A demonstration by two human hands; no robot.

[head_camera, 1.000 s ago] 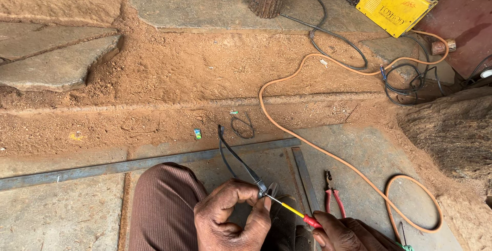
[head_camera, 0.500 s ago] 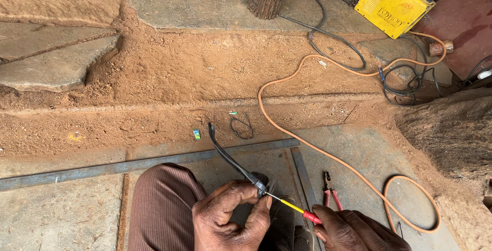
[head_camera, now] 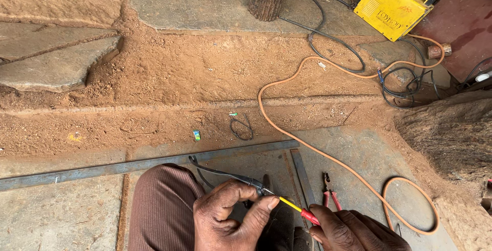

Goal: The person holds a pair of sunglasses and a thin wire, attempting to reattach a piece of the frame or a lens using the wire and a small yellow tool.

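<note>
Since a second ago, the black cable's (head_camera: 225,173) free end has dropped toward the steel bar (head_camera: 128,166). Left hand (head_camera: 230,217) pinches it at lower centre, steadying it; right hand (head_camera: 353,228) grips the screwdriver (head_camera: 297,210), tip at the cable's end.

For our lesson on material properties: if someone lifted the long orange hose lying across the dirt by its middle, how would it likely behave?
The long orange hose would probably sag and droop, since it already lies in loose curves and a loop. It looks thin, so likely light for its length. Trailing ends might drag through the reddish dirt and snag the black cables it crosses.
</note>
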